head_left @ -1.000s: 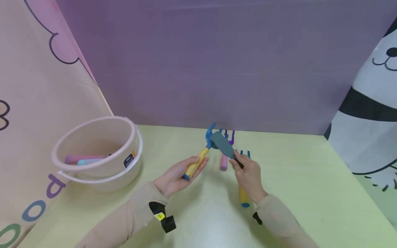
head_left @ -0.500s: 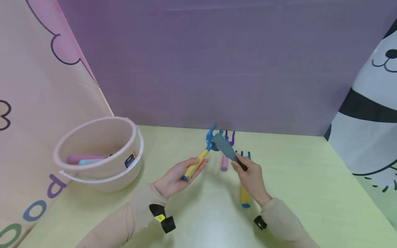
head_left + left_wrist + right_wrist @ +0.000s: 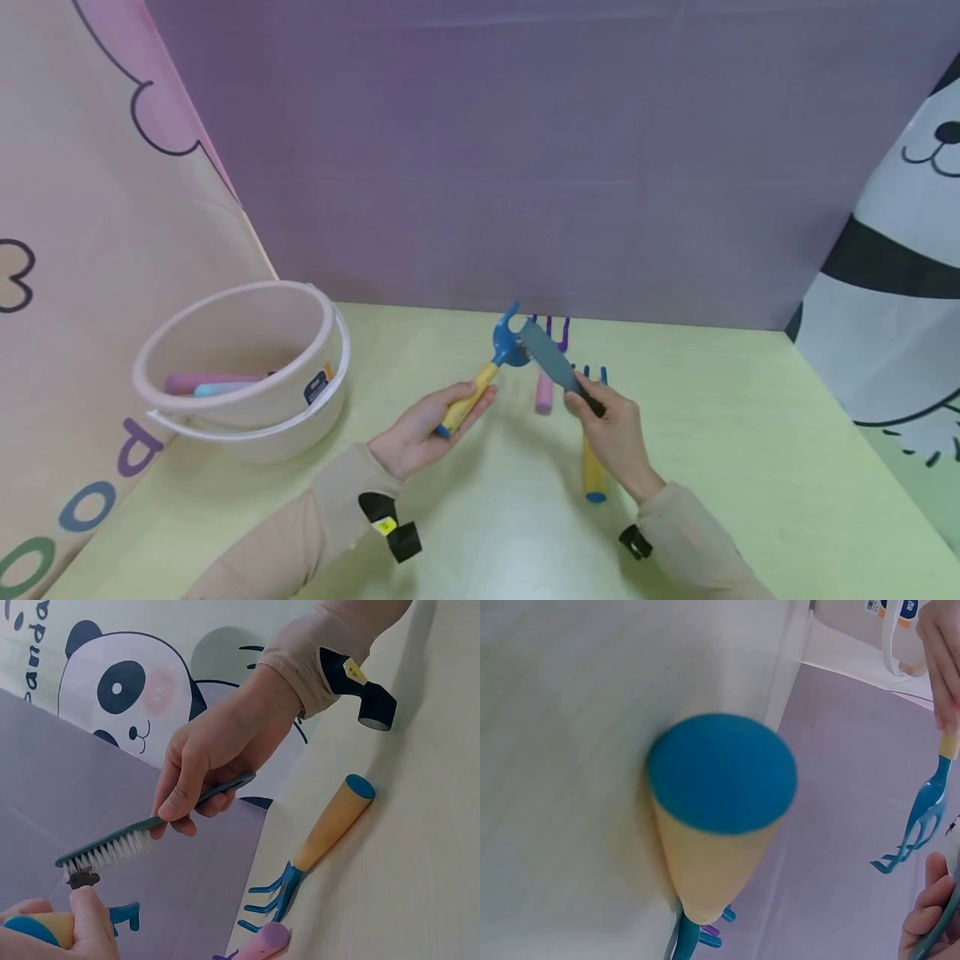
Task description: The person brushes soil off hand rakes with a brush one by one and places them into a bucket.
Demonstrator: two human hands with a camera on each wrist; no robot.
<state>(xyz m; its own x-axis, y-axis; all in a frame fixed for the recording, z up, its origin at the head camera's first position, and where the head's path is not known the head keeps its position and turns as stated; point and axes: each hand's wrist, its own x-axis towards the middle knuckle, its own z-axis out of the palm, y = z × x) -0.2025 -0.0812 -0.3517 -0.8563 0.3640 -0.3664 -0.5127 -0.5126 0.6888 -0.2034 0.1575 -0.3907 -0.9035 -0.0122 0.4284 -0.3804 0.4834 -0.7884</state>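
Near the far-left corner of the tabletop (image 3: 750,433) I saw the bucket (image 3: 285,412); next, the left hand (image 3: 420,429), curled round a yellow-handled rake (image 3: 486,377) above the surface. By its blue head I made out a brush (image 3: 551,358), handle pinched in the right hand (image 3: 617,429).

Left wall (image 3: 97,192): green "o" (image 3: 51,550), blue "o" (image 3: 112,500), purple "d" (image 3: 155,447). Panda wall (image 3: 187,619): black "panda" (image 3: 31,658), running sideways in left wrist view. Label (image 3: 317,387) on bucket (image 3: 262,414), yellow tags (image 3: 386,525) on wrist straps (image 3: 375,505): print too small to read.
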